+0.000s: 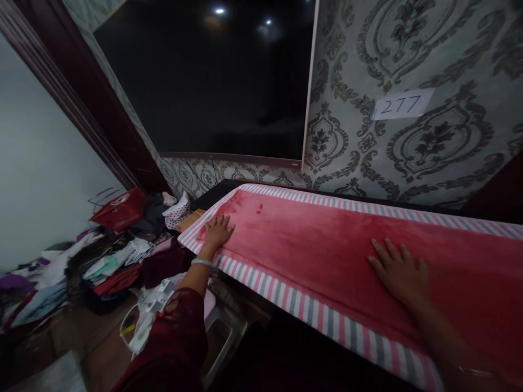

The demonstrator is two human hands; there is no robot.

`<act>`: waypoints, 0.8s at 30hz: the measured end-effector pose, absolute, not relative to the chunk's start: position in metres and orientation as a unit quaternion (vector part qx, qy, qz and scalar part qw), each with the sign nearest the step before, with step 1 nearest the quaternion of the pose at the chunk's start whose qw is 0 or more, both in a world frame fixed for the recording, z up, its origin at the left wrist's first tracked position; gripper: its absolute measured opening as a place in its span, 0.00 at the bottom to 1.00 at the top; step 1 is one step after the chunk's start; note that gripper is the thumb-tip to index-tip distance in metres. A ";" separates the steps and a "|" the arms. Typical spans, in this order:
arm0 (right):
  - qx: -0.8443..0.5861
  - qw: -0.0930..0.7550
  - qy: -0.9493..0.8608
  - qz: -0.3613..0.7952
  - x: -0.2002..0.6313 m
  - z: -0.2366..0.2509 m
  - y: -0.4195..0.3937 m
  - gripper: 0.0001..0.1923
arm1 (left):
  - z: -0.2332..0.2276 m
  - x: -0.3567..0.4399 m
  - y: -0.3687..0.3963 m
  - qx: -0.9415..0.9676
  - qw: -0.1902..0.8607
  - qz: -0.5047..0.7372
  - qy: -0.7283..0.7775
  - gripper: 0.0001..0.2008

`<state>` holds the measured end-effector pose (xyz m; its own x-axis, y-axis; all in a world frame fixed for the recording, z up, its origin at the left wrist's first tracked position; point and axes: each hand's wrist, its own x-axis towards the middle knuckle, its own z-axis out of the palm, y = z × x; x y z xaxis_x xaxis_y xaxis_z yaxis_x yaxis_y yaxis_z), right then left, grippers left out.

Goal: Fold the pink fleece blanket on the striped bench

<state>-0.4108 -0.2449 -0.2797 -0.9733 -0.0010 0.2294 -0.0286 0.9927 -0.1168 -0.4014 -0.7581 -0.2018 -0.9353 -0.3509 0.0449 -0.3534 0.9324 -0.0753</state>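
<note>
A long red plush blanket with a pink, grey and white striped border lies spread over a dark cabinet top. My left hand rests flat near its left end, fingers spread on the red pile, with a bracelet at the wrist. Farther right, my right hand lies palm down on the blanket, its fingers apart. Neither hand grips anything. The blanket's right end runs out of the frame.
Behind the cabinet hangs a large black television; a paper marked 277 is on the patterned wall. Piled clothes and a red bag lie at left. A plastic stool stands below the blanket's front edge.
</note>
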 end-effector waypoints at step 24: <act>0.077 0.205 -0.974 0.053 -0.432 -0.333 -0.213 0.36 | -0.206 -0.450 -0.796 0.107 0.039 0.018 -0.993 0.29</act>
